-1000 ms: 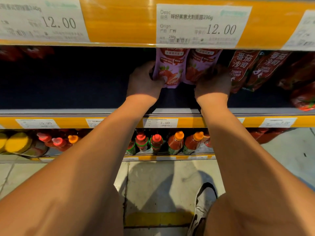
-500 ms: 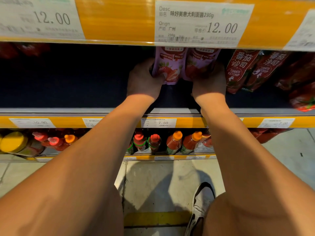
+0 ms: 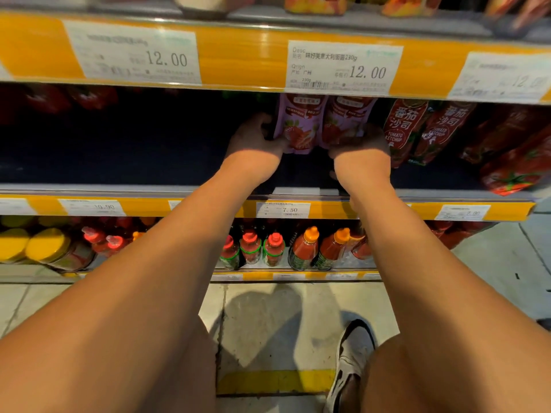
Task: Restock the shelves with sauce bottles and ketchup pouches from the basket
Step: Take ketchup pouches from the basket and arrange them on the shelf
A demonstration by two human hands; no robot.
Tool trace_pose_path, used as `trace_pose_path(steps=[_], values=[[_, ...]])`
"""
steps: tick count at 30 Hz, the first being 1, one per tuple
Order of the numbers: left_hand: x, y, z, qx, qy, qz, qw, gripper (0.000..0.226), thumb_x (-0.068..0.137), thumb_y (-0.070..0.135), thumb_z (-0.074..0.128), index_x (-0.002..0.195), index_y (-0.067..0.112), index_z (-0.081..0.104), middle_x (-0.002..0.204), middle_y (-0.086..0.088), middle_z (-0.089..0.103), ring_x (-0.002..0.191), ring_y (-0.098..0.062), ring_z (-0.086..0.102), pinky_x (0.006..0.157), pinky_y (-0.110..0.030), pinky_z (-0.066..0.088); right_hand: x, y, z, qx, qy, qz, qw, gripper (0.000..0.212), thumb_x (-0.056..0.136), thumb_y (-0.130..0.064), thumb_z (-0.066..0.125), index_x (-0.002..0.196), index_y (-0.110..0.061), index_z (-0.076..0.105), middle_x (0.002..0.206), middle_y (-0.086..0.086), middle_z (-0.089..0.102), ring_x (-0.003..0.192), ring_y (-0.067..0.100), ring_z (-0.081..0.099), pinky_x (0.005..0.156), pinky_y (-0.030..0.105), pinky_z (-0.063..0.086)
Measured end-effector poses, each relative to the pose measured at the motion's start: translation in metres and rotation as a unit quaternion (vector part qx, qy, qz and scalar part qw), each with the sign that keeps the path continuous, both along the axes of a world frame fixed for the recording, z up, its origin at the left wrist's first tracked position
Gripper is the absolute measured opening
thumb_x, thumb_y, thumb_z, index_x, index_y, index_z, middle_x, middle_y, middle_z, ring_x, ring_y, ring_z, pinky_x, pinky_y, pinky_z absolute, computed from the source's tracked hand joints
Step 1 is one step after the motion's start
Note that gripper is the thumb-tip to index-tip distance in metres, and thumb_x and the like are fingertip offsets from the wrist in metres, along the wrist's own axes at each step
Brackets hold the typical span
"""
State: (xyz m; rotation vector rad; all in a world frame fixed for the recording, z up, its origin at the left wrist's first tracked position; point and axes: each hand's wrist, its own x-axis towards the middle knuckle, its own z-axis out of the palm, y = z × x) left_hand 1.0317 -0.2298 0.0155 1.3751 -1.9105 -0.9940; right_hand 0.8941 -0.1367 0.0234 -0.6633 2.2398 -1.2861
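Left hand point(image 3: 253, 138) and right hand point(image 3: 362, 144) grip two upright purple sauce pouches point(image 3: 298, 123) side by side on the middle shelf point(image 3: 119, 187), beside red ketchup pouches point(image 3: 402, 129).

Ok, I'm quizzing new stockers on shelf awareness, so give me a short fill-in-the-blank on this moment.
1. The left hand and right hand hold two pouches whose colour is ____.
2. The red pouches to their right read TOMATO ____.
3. The price tag directly above the held pouches reads ____.
4. On the shelf below, the price tag between the arms reads ____.

Missing words: purple; KETCHUP; 12.00; 7.50
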Motion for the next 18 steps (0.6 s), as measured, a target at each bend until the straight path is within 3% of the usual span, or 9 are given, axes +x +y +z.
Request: trace_pose_path(steps=[2, 4, 5, 7, 9, 10, 13, 16, 18], values=[[0.008, 0.001, 0.003, 0.012, -0.008, -0.008, 1.0, 0.05, 0.094, 0.041, 0.072, 0.137, 0.018, 0.059, 0.134, -0.004, 0.065, 0.12, -0.022, 0.062, 0.095, -0.028, 0.048, 0.003, 0.002, -0.002, -0.013, 0.018, 0.017, 1.0, 0.009, 0.08, -0.024, 0.068, 0.085, -0.021, 0.062, 0.1, 0.011, 0.07, 0.092, 0.033, 0.069, 0.083, 0.05, 0.062], [0.02, 0.005, 0.006, 0.025, -0.013, -0.017, 0.999, 0.051, 0.094, 0.041, 0.073, 0.137, 0.019, 0.06, 0.133, -0.004, 0.066, 0.117, -0.021, 0.063, 0.094, -0.028, 0.05, 0.013, 0.008, 0.0, -0.01, 0.031, 0.049, 0.998, 0.016, 0.072, -0.022, 0.07, 0.078, -0.013, 0.058, 0.077, 0.007, 0.062, 0.069, 0.028, 0.059, 0.065, 0.043, 0.058], [0.027, 0.008, 0.009, 0.03, -0.014, -0.021, 0.999, 0.049, 0.094, 0.041, 0.073, 0.136, 0.02, 0.061, 0.131, -0.003, 0.067, 0.115, -0.019, 0.063, 0.092, -0.027, 0.049, 0.018, 0.013, 0.002, -0.008, 0.043, 0.078, 0.996, 0.019, 0.073, -0.019, 0.07, 0.071, -0.012, 0.052, 0.067, 0.003, 0.054, 0.06, 0.024, 0.05, 0.056, 0.037, 0.048], [0.044, 0.017, 0.013, 0.039, -0.006, -0.031, 0.999, 0.042, 0.094, 0.038, 0.072, 0.132, 0.021, 0.064, 0.126, -0.001, 0.068, 0.111, -0.017, 0.062, 0.086, -0.025, 0.049, 0.03, 0.024, 0.007, 0.0, 0.069, 0.122, 0.99, 0.03, 0.079, -0.015, 0.07, 0.067, -0.017, 0.042, 0.064, -0.001, 0.043, 0.057, 0.02, 0.04, 0.055, 0.031, 0.035], [0.064, 0.027, 0.021, 0.047, -0.007, -0.05, 0.998, 0.039, 0.095, 0.036, 0.072, 0.129, 0.019, 0.067, 0.12, 0.0, 0.068, 0.109, -0.015, 0.063, 0.08, -0.023, 0.049, 0.044, 0.032, 0.011, 0.012, 0.106, 0.148, 0.983, 0.02, 0.083, -0.017, 0.07, 0.079, -0.016, 0.051, 0.077, 0.001, 0.051, 0.066, 0.022, 0.048, 0.057, 0.035, 0.038], [0.075, 0.032, 0.025, 0.044, -0.016, -0.066, 0.997, 0.041, 0.095, 0.036, 0.072, 0.131, 0.018, 0.067, 0.12, 0.001, 0.068, 0.11, -0.015, 0.064, 0.085, -0.024, 0.051, 0.051, 0.035, 0.011, 0.011, 0.129, 0.167, 0.978, 0.015, 0.085, -0.018, 0.07, 0.09, -0.014, 0.057, 0.089, 0.004, 0.058, 0.075, 0.024, 0.055, 0.062, 0.037, 0.046], [0.111, 0.049, 0.038, 0.043, -0.032, -0.104, 0.993, 0.045, 0.095, 0.037, 0.071, 0.137, 0.019, 0.062, 0.126, 0.002, 0.066, 0.115, -0.015, 0.064, 0.097, -0.034, 0.053, 0.079, 0.045, 0.013, 0.016, 0.137, 0.23, 0.963, 0.035, 0.089, -0.02, 0.07, 0.123, -0.021, 0.061, 0.129, 0.002, 0.059, 0.109, 0.022, 0.061, 0.09, 0.043, 0.054], [0.153, 0.069, 0.049, 0.035, -0.052, -0.136, 0.989, 0.05, 0.098, 0.036, 0.069, 0.144, 0.022, 0.056, 0.135, 0.002, 0.062, 0.123, -0.014, 0.06, 0.095, -0.028, 0.048, 0.111, 0.057, 0.018, 0.008, 0.155, 0.291, 0.944, 0.048, 0.093, -0.022, 0.07, 0.138, -0.026, 0.055, 0.143, -0.003, 0.05, 0.13, 0.019, 0.052, 0.104, 0.043, 0.049], [0.186, 0.081, 0.054, 0.022, -0.075, -0.154, 0.985, 0.053, 0.098, 0.036, 0.069, 0.147, 0.023, 0.053, 0.141, 0.004, 0.06, 0.129, -0.012, 0.057, 0.1, -0.028, 0.044, 0.132, 0.061, 0.021, 0.009, 0.174, 0.321, 0.931, 0.053, 0.093, -0.025, 0.07, 0.142, -0.028, 0.051, 0.146, -0.006, 0.048, 0.131, 0.017, 0.05, 0.102, 0.034, 0.048]])
